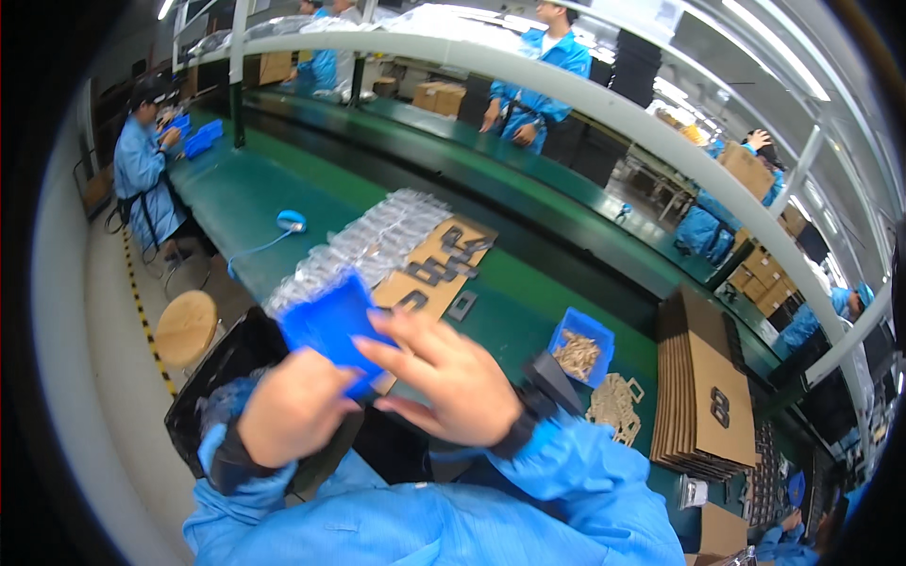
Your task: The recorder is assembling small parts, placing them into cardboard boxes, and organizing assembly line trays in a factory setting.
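A shallow blue plastic bin (pixel 330 319) is tilted up in front of my body, slightly blurred by motion. My left hand (pixel 294 407) is closed on its near edge. Beside it, my right hand (pixel 451 377) has its fingers stretched apart, with the tips at the bin's right side; I see nothing held in them. Beyond the bin, dark plastic frames (pixel 444 264) lie on a flat cardboard sheet (pixel 436 300). Clear plastic bags (pixel 363 241) are laid in an overlapping row along that sheet's left side.
Right of my hands stand a blue bin of small tan pieces (pixel 578 354), beige frames (pixel 615 407) and stacked cardboard sheets (pixel 694 401). A black bin (pixel 226 373) and wooden stool (pixel 186 327) are at left. A cabled blue device (pixel 291 222) lies on the green bench. Co-workers sit and stand around.
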The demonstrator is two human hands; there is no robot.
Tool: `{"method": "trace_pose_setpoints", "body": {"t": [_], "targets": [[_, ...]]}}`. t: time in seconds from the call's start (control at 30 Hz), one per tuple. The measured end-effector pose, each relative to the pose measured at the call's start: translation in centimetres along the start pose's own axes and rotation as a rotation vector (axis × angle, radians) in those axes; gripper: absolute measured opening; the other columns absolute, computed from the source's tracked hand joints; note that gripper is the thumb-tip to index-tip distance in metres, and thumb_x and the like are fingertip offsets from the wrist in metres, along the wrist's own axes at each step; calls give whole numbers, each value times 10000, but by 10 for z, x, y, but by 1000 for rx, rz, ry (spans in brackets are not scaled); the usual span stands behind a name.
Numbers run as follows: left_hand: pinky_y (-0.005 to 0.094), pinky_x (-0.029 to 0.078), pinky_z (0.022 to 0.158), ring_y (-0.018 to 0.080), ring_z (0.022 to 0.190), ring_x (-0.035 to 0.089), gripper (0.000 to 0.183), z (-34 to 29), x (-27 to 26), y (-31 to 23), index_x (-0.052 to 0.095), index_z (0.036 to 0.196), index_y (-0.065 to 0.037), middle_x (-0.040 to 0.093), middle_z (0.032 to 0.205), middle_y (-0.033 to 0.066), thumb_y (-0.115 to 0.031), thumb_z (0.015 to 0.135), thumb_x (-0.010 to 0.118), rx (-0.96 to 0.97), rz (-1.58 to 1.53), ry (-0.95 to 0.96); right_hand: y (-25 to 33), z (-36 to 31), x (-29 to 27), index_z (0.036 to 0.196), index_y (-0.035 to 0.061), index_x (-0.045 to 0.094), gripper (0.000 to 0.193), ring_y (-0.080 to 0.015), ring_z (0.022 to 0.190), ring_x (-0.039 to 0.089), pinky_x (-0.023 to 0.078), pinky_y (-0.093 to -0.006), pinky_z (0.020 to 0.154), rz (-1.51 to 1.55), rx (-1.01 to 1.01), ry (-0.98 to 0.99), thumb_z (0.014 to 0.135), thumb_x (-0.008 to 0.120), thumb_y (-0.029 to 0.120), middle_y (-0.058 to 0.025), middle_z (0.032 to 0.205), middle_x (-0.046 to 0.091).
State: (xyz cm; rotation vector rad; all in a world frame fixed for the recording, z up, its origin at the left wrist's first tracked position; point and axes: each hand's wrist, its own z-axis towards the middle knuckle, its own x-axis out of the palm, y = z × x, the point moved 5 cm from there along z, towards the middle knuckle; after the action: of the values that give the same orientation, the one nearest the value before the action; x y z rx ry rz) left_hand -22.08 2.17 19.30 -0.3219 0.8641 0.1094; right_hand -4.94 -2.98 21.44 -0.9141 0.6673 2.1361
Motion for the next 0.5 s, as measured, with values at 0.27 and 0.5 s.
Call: {"method": "trace_pose_setpoints", "body": {"t": [0.27,0.5], "targets": [[352,540,657,261,770,664,350,9,49,3,697,1030,-62,671,972,113,-138,711,823,325,-294,-315,-11,-102,-54,857,87,630,190,-238,687,644,518,-330,564,-276,328,252,800,749,224,-10,833,640],[358,494,587,289,648,636,97,-24,46,113,674,799,-11,653,726,124,6,729,739,-194,23,-537,-30,-51,-105,902,71,633,158,-296,719,651,535,-367,613,3,329,286,810,730,155,-78,865,640]]}}
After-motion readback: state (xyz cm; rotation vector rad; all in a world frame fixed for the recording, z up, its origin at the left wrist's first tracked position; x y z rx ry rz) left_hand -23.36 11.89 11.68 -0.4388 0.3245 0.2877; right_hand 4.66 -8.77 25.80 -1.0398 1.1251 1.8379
